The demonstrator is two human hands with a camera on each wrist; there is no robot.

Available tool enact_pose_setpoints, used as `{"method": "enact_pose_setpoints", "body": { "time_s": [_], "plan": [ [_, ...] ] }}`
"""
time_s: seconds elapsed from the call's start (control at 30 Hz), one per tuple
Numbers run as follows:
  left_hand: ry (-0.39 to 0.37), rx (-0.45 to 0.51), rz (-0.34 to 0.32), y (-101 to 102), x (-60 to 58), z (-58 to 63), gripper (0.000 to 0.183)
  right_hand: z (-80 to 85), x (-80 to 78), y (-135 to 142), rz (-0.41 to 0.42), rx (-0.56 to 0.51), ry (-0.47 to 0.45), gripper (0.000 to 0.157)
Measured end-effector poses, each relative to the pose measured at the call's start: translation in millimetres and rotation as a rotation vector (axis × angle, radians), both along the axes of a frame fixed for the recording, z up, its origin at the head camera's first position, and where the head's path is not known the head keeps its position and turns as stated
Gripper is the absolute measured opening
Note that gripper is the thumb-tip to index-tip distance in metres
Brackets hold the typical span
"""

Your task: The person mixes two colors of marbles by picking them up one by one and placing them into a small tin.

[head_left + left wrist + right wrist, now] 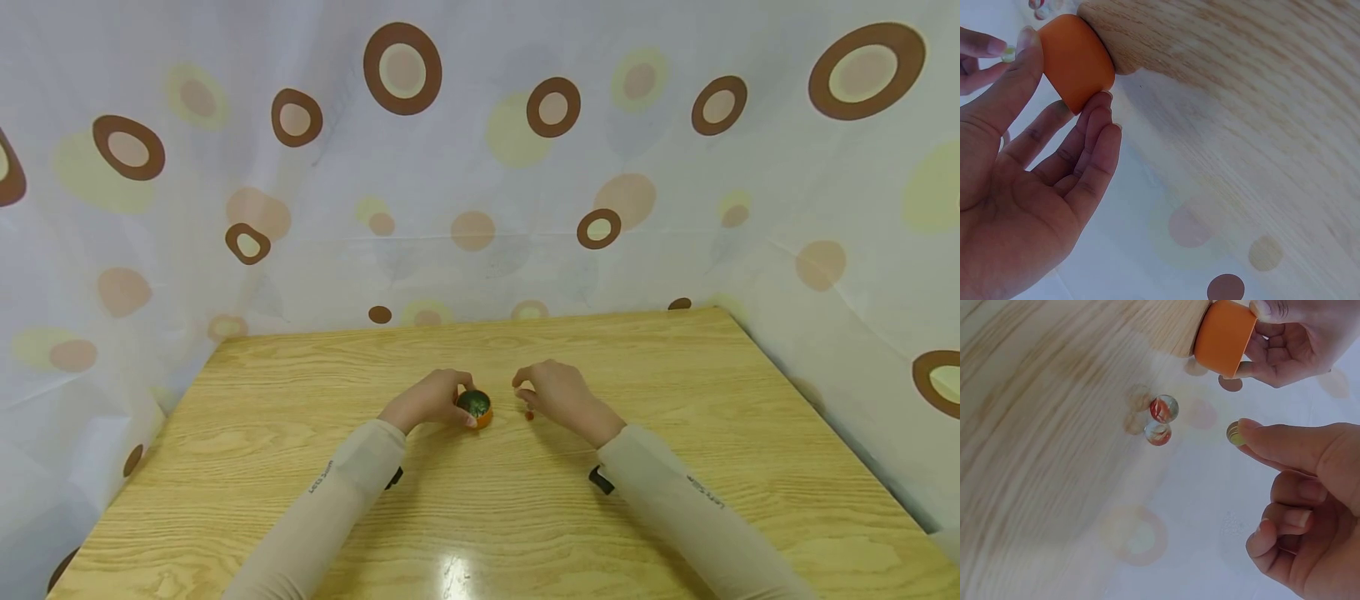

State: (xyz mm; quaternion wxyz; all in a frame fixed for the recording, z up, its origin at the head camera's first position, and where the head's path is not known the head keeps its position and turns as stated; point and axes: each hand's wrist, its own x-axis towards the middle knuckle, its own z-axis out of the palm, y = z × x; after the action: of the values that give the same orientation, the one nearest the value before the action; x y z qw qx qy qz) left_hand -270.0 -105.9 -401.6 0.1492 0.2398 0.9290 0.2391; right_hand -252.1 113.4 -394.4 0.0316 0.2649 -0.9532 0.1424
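Note:
My left hand grips a small orange cup by its sides, thumb on one side and fingers on the other. The cup stands upright on the wooden table, and its inside looks dark green from above. To its right, my right hand pinches a clear marble with yellow-green in it between thumb and index finger, held above the table and apart from the cup. Two clear marbles with red-orange swirls, one touching the other, lie on the table near the right hand.
The glossy wooden table reflects the light and the curtain. A white curtain with brown, yellow and peach spots hangs behind the table and along both sides.

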Motion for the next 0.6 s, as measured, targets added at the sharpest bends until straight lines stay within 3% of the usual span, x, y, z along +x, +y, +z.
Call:
{"method": "enact_pose_setpoints", "body": {
  "time_s": [0.33,0.6],
  "plan": [
    [-0.010,0.006,0.003,0,-0.2,-0.2,0.038,2.3,0.2,-12,0.025,-0.011,-0.059,0.021],
    [-0.005,0.002,0.000,0,-0.5,-0.3,0.037,2.7,2.6,-20,0.047,-0.022,-0.006,0.018]
  ]
}}
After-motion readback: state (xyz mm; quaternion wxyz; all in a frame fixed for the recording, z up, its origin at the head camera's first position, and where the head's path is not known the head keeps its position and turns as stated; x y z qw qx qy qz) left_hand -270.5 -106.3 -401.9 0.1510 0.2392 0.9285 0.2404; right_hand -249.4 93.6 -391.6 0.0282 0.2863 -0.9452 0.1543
